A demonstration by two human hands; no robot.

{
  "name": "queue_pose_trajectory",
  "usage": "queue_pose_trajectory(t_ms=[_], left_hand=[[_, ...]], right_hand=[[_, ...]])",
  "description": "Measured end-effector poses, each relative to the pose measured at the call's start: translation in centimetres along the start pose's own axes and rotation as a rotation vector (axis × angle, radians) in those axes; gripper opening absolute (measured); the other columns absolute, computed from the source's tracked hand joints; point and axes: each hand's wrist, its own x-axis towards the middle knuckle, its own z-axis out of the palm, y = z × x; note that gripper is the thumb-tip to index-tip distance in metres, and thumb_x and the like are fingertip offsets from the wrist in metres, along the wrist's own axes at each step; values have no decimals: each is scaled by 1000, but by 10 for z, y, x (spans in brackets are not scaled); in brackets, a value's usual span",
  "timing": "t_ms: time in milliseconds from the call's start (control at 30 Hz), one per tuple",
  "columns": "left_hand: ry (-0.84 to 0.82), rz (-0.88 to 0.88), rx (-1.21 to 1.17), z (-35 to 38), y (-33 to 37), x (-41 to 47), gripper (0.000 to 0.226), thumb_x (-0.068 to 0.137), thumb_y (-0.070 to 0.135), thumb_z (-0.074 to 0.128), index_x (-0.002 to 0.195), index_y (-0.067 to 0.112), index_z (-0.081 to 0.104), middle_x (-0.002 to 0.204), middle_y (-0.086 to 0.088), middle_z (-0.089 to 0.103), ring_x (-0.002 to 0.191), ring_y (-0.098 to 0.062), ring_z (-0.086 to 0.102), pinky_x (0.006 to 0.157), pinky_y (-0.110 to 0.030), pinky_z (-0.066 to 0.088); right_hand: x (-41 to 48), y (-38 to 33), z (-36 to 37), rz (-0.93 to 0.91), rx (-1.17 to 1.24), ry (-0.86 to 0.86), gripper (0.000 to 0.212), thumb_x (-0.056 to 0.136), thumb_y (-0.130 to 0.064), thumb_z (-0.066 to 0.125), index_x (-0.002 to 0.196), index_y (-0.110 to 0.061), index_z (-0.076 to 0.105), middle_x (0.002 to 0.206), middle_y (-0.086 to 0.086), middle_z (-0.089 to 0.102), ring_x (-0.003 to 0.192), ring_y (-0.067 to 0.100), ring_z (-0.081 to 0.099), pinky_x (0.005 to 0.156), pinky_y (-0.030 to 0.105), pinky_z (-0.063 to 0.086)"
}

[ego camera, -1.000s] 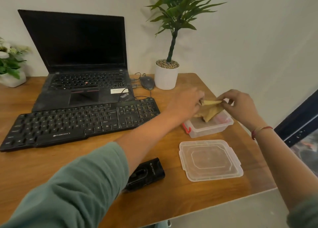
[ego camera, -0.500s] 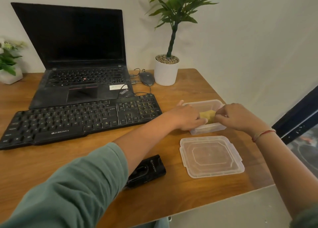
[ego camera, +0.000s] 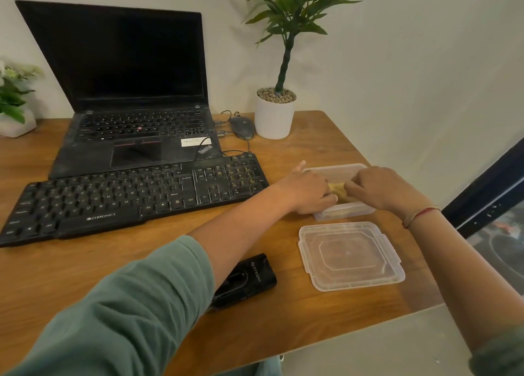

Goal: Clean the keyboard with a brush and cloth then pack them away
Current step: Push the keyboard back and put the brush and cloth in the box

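The yellow cloth (ego camera: 338, 190) is being held down inside the clear plastic container (ego camera: 340, 168), which is set near the right edge of the wooden bench (ego camera: 85, 268). Only a small patch of cloth is seen, between the 2 hands. The left grip (ego camera: 309, 190) is reached in from the keyboard side, its fingers curled down onto the cloth; the right grip (ego camera: 380, 188) is brought in from the opposite side, its fingers bent and pinched on the same cloth. Both are placed over the container's opening, almost knuckle to knuckle.

The container's lid (ego camera: 350, 255) is lying flat on the bench just in front of the container, not fitted. The black keyboard (ego camera: 136, 197) is laid to the left of the container, its right end close to the left wrist. Behind it an open laptop (ego camera: 127, 92) is seen with a dark screen. A mouse (ego camera: 242, 127) is parked beside a white potted plant (ego camera: 273, 114) at the back. A black case (ego camera: 246, 279) is partly covered by the left forearm. A green sleeve (ego camera: 127, 319) is worn on the left arm, a red thread (ego camera: 422, 214) on the right wrist. A small flower pot (ego camera: 15, 120) is glimpsed at the far left edge.
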Motion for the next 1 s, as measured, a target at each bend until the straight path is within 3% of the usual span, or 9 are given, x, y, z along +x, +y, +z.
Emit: queue_pose_trajectory(t_ms=[100, 167, 333, 533, 700, 767, 833, 933, 1000], left_hand=[[-38, 4, -22, 0, -1, -3, 51, 101, 39, 24, 97, 19, 71, 115, 2, 65, 116, -18, 52, 116, -51, -7], [-32, 3, -19, 0, 0, -4, 51, 100, 39, 23, 95, 21, 71, 114, 4, 67, 116, -17, 53, 115, -51, -11], [-37, -18, 1, -4, 4, -10, 53, 100, 38, 22, 92, 19, 71, 115, 0, 67, 121, -20, 50, 113, -54, -14], [-68, -48, 1, -9, 8, -15, 51, 101, 36, 22, 97, 17, 69, 119, -7, 64, 128, -25, 44, 114, -55, -13], [-65, -36, 48, -14, 14, -16, 49, 100, 34, 22, 94, 19, 68, 96, 2, 65, 105, -19, 55, 114, -57, -12], [-1, -39, 70, -12, 16, -16, 47, 100, 35, 23, 111, 18, 66, 113, -1, 63, 110, -20, 56, 114, -58, -10], [-13, -58, 87, -10, 17, -16, 53, 101, 37, 18, 117, 15, 64, 127, -4, 58, 120, -23, 51, 112, -58, -10], [-120, -101, 102, -11, 21, -16, 56, 101, 39, 12, 88, 18, 61, 124, -10, 60, 125, -27, 46, 112, -60, -9], [-173, -122, 112, -15, 24, -14, 53, 101, 39, 11, 86, 22, 59, 128, -11, 58, 129, -29, 42, 112, -62, -10]], right_hand=[[11, 2, 6, 59, -148, 201, 27, 97, -19, 40, 96, -21, 67, 88, 3, 69, 80, 22, 63, 77, 32, 43], [17, 0, 10, 99, -266, 165, 28, 94, -16, 44, 110, -27, 65, 98, 0, 70, 91, 21, 64, 85, 33, 38], [28, -3, 17, 148, -310, 58, 20, 93, -31, 50, 100, -20, 66, 92, 1, 66, 85, 19, 61, 79, 32, 42], [22, -2, 19, 321, -231, 308, 16, 86, -15, 51, 83, -15, 67, 76, 3, 65, 62, 23, 51, 64, 30, 29], [17, -4, 17, 295, -155, 338, 18, 88, -16, 52, 98, -17, 68, 88, 6, 68, 78, 27, 63, 65, 30, 35], [12, -6, 13, 249, -38, 343, 24, 89, -14, 48, 102, -19, 68, 94, 7, 68, 80, 28, 62, 64, 30, 42], [9, -12, 12, 218, 52, 227, 27, 91, -13, 44, 97, -19, 70, 96, 6, 67, 78, 24, 58, 66, 30, 46], [8, -25, 18, 180, 3, -22, 29, 94, -17, 40, 93, -15, 69, 96, 5, 68, 86, 21, 60, 83, 32, 50], [10, -27, 19, 193, 20, -88, 31, 96, -22, 39, 92, -15, 69, 96, 5, 69, 90, 20, 61, 90, 33, 50]])
